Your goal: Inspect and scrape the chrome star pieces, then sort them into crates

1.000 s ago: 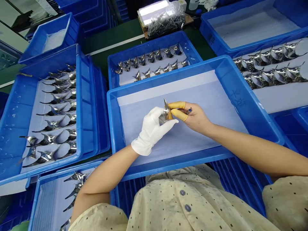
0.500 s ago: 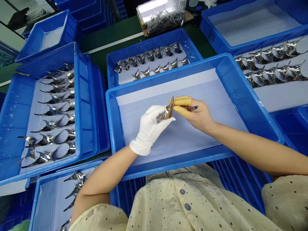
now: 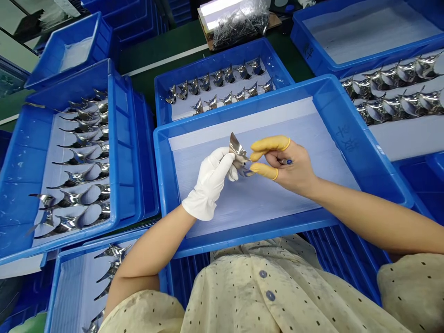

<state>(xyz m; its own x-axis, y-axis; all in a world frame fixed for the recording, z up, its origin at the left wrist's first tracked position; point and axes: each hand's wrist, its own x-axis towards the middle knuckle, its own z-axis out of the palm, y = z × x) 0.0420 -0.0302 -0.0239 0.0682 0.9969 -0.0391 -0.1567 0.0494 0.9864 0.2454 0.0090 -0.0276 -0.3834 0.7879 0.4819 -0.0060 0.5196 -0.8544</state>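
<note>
My left hand (image 3: 211, 182), in a white glove, is closed on a shiny curved metal piece (image 3: 237, 147) with pointed ends. It holds the piece above the paper-lined blue tray (image 3: 284, 231) in front of me. My right hand (image 3: 289, 164) wears yellow finger covers. Its covered fingertips are at the piece's right edge; whether they press on it I cannot tell. A thin pen-like stick with a blue end (image 3: 287, 162) is tucked in the curled fingers of that hand.
Similar metal pieces stand in rows in the left blue tray (image 3: 120, 152), the back tray (image 3: 159, 104) and at the right. A clear plastic bag of small parts (image 3: 241, 27) lies behind. Another blue tray (image 3: 52, 282) sits at lower left.
The metal piece has been turned in my left hand, its upper point now leaning left. The right fingers have spread a little, and the left hand has shifted slightly left.
</note>
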